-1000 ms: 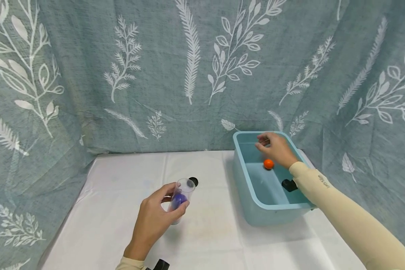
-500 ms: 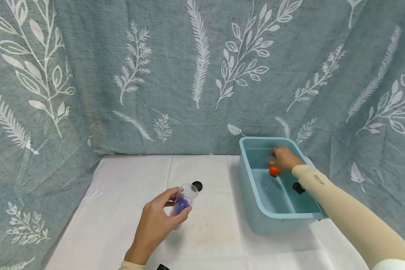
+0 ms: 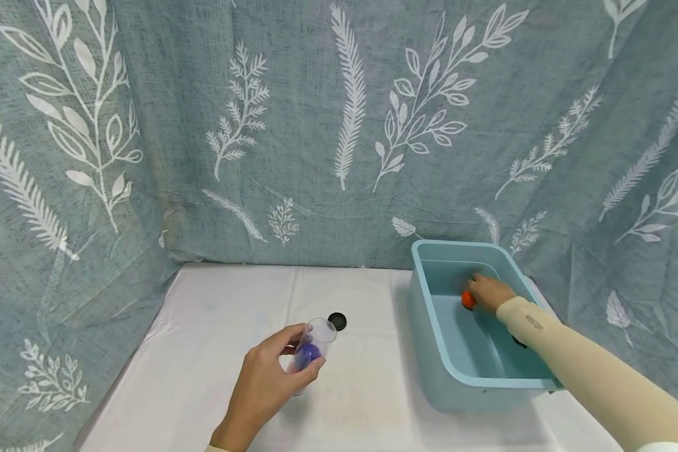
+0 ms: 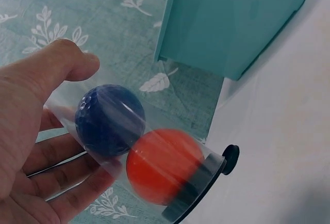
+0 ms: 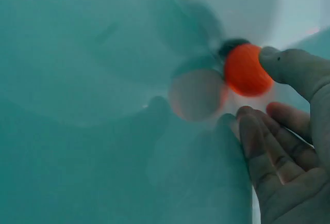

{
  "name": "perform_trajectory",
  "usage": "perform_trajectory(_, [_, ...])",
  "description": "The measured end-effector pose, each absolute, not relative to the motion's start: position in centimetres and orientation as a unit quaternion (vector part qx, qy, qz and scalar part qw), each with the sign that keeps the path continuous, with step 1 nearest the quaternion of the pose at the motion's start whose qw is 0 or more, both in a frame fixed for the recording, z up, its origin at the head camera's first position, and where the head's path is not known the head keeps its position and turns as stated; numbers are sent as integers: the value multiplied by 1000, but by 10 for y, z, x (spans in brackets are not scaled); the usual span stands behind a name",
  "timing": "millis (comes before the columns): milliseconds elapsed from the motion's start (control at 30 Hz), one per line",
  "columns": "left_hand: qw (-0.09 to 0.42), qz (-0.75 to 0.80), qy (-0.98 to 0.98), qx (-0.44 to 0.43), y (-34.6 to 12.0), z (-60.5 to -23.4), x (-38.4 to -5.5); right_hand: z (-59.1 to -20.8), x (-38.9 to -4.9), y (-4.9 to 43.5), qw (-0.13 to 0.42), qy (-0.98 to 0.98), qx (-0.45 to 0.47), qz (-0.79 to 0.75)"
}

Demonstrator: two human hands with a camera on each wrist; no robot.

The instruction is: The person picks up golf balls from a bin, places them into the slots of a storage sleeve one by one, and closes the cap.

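My left hand (image 3: 277, 370) grips a clear tube (image 3: 321, 331), tilted above the white table. Inside sits a blue golf ball (image 4: 110, 120), with an orange ball (image 4: 165, 166) against it, towards the tube's black end (image 4: 193, 195). A black disc (image 3: 337, 321) lies on the table just beyond the tube. Down inside the blue tub (image 3: 437, 342), my right hand (image 3: 490, 294) is at another orange ball (image 3: 469, 300). In the right wrist view the thumb overlaps the ball's edge; the fingers (image 5: 273, 157) stay spread below, with a gap between.
The tub's high rim (image 3: 505, 382) surrounds my right hand and forearm. White cloth (image 3: 367, 376) covers the table. A patterned blue-grey curtain (image 3: 299, 125) hangs behind and along both sides.
My right hand has lowered from above the tub's far end down to the orange ball. The left hand keeps its grip on the tube. The head view has shifted slightly.
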State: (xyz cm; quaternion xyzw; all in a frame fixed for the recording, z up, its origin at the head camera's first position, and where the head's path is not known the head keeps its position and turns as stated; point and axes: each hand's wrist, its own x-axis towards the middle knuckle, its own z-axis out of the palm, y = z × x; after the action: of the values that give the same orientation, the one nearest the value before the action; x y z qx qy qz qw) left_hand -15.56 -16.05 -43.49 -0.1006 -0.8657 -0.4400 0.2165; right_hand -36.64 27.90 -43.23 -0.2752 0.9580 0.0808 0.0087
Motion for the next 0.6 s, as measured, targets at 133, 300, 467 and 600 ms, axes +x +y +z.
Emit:
perform_trajectory(133, [204, -446, -867, -93, -161, -436, -155, -442, -368, 280, 9, 953, -289, 93])
perform_trajectory(300, [193, -455, -865, -83, -162, -438, -157, -452, -374, 280, 13, 955, -284, 89])
perform_trajectory(467, [200, -452, -865, -86, -164, -441, -158, -454, -377, 279, 3, 950, -297, 94])
perform_trajectory(600, [206, -449, -865, -89, -166, -443, -160, -457, -378, 278, 9, 947, -308, 88])
